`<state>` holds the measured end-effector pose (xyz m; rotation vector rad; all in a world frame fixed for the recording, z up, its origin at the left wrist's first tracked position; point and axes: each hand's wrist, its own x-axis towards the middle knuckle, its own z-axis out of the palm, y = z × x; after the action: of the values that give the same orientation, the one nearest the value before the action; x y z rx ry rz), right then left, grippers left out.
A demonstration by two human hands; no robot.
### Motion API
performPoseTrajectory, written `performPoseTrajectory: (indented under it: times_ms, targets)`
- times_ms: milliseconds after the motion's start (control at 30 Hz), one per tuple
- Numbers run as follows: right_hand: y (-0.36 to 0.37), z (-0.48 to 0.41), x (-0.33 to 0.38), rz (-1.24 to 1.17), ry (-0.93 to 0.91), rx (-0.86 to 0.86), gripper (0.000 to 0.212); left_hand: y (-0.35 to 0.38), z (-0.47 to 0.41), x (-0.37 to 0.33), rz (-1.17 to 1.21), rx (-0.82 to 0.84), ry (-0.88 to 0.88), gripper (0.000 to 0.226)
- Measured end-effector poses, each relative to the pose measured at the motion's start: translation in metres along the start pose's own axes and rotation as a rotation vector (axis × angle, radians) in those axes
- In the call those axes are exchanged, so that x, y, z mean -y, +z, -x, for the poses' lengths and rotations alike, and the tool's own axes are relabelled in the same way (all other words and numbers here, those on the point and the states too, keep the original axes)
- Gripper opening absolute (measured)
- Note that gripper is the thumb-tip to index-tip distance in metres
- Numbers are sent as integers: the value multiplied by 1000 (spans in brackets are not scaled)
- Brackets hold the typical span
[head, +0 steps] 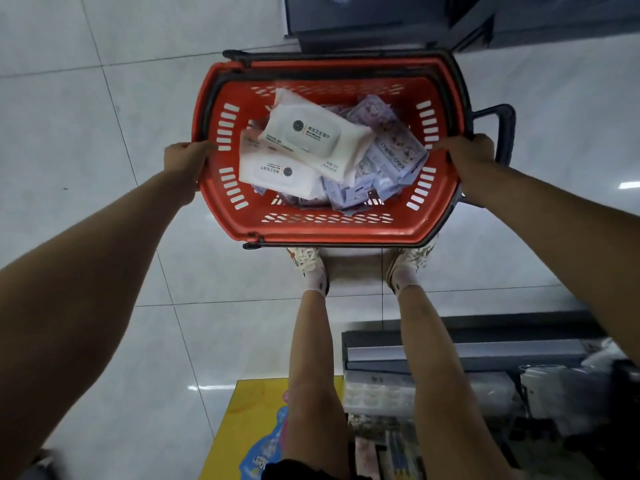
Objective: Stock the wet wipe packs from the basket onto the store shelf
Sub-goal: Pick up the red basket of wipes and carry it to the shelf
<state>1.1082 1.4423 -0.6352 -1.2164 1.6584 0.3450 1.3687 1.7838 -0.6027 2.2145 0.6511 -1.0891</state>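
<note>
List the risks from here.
The left hand and right hand grip the red basket only by its side rims, so a slip could drop it onto the feet just beneath. The top white pack lies tilted over loose purple packs and might slide out if the basket tips.

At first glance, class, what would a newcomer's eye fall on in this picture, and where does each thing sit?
The red shopping basket fills the upper middle, the left hand and right hand each with a grip on a side rim. Inside, two white wet wipe packs lie on top at the left, lilac packs heaped at the right. Pale sneakers stand just below on the white tiled floor.
</note>
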Motion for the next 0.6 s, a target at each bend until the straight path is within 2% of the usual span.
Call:
performPoseTrajectory:
  times_ms: [67,133,433,600]
  targets:
    - [-1,3,0,-31,25,-21,37,-2,4,-3,-9,22,-33,24]
    - [-3,6,-1,-28,51,-45,34,-3,9,-3,-13,29,-39,22]
    - [-49,36,-20,-66,190,-197,55,6,60,-2,-147,136,-3,23]
    - [-106,68,-49,-55,243,-232,53,16,108,-19,-306,239,28,24]
